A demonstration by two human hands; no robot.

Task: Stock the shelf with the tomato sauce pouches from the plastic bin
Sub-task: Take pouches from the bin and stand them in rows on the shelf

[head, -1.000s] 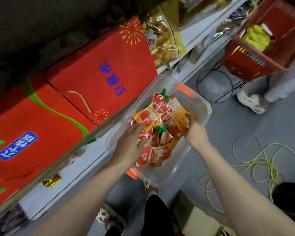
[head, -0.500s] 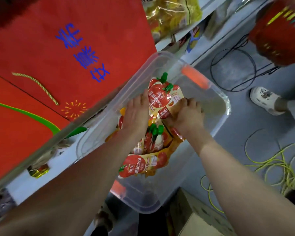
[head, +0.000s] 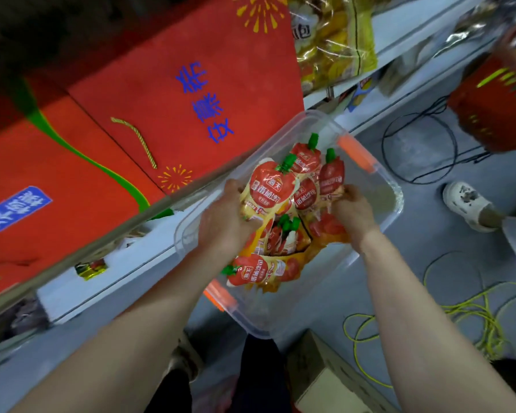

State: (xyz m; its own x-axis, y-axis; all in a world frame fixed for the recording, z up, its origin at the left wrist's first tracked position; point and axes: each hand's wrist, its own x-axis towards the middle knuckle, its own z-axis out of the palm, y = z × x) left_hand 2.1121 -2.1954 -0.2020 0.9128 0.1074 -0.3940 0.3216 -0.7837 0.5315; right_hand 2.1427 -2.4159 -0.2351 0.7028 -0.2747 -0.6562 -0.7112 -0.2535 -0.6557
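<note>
Beside the shelf (head: pixel 108 290), over the plastic bin (head: pixel 379 234), left hand (head: pixel 224 222) and right hand (head: pixel 352 210) seemingly clutch a bunch of tomato sauce pouches (head: pixel 292 186).

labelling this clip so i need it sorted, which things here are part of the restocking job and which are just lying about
Part of the job:
tomato sauce pouches, gripped between the left hand and right hand
clear plastic bin
shelf

Just lying about:
red basket
yellow cable
black cable
cardboard box
red gift boxes
white shoe
</note>
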